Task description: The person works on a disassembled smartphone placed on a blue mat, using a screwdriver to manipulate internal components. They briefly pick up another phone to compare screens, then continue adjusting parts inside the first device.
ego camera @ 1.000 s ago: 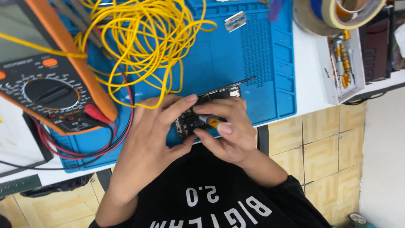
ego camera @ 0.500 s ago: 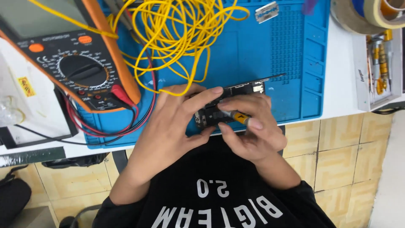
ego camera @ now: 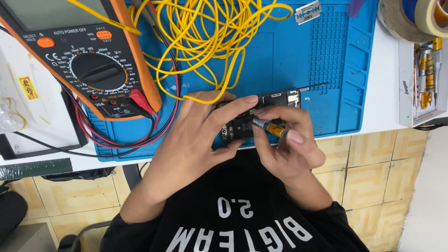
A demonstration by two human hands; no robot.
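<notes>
Phone board held; tray holds screwdrivers.

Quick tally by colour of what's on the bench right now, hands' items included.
Blue: 1, work mat
Yellow: 2, wire coil; small screwdriver in the right hand
Orange: 1, multimeter
Black: 1, opened phone held by the left hand
Silver: 1, razor blade
Tan: 1, tape roll
Total: 7

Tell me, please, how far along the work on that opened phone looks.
Done: the phone lies opened, its boards bare, on the blue mat. In hand: the left hand steadies it while the right hand sets a small screwdriver into it. Left: the phone remains uncovered.
</notes>
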